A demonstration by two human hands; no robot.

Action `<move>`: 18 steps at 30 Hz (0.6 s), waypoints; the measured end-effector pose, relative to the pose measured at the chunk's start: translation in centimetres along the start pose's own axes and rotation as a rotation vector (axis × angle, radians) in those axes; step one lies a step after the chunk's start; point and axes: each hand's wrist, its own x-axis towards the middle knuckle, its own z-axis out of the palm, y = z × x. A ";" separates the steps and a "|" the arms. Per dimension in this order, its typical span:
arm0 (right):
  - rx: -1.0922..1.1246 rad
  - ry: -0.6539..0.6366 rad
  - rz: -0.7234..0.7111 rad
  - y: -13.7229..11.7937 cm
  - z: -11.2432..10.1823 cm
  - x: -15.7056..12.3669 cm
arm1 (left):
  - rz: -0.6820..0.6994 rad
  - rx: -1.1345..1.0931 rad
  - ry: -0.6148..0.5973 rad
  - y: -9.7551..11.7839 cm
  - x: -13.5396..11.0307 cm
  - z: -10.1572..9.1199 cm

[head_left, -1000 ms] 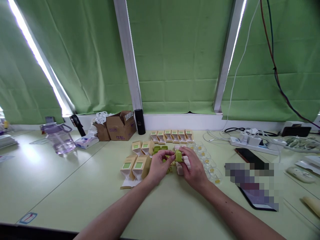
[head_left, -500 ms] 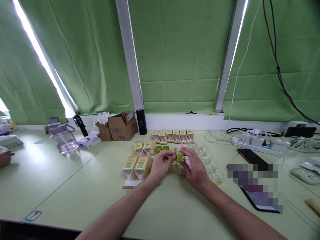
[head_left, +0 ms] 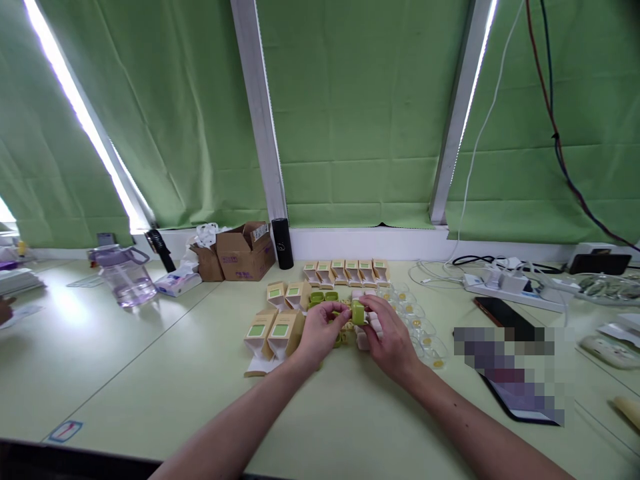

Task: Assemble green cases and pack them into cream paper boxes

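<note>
A small green plastic cup-like piece point(head_left: 358, 312) is held up over the middle of the laid-out parts. My right hand point(head_left: 390, 335) grips it from the right between thumb and fingers. My left hand point(head_left: 320, 333) is pinched at its left side; whatever lies between those fingertips is too small to make out. Below and behind my hands are green square pieces point(head_left: 331, 296), partly hidden. White blocks point(head_left: 363, 340) sit beneath my right hand. To its right lie clear plastic domes point(head_left: 417, 323) with yellow centres. Left of my left hand stand open kraft boxes point(head_left: 285, 330) with green labels.
More small boxes point(head_left: 346, 272) line the back. A cardboard carton point(head_left: 247, 253), black cylinder point(head_left: 283, 244) and purple water bottle point(head_left: 126, 277) stand at back left. Phones point(head_left: 505, 319) and a power strip point(head_left: 515, 293) lie right. Another person's hand point(head_left: 6, 311) shows at far left.
The green piece has turned slightly between my fingers, and my hands stay in nearly the same place. The other person's hand at far left has shifted outward, leaving a pale sheet visible.
</note>
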 end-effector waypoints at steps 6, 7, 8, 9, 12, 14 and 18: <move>0.005 0.016 0.014 -0.2 -0.2 0.2 | -0.006 -0.039 0.005 0.0 0.0 0.0; 0.007 0.019 0.018 -0.2 -0.2 0.2 | -0.008 -0.047 0.006 0.0 0.0 0.0; 0.008 0.021 0.021 -0.2 -0.2 0.2 | -0.013 -0.053 0.005 0.1 0.0 0.0; 0.010 0.024 0.024 -0.2 -0.2 0.2 | -0.017 -0.059 0.002 0.2 0.0 -0.1; 0.013 0.028 0.032 -0.2 -0.2 0.1 | -0.022 -0.073 -0.006 0.4 -0.1 0.0; 0.012 0.027 0.035 -0.1 -0.2 0.1 | -0.021 -0.083 -0.008 0.5 -0.2 0.0; 0.014 0.024 0.035 0.0 -0.2 0.1 | -0.022 -0.103 -0.013 0.6 -0.2 0.0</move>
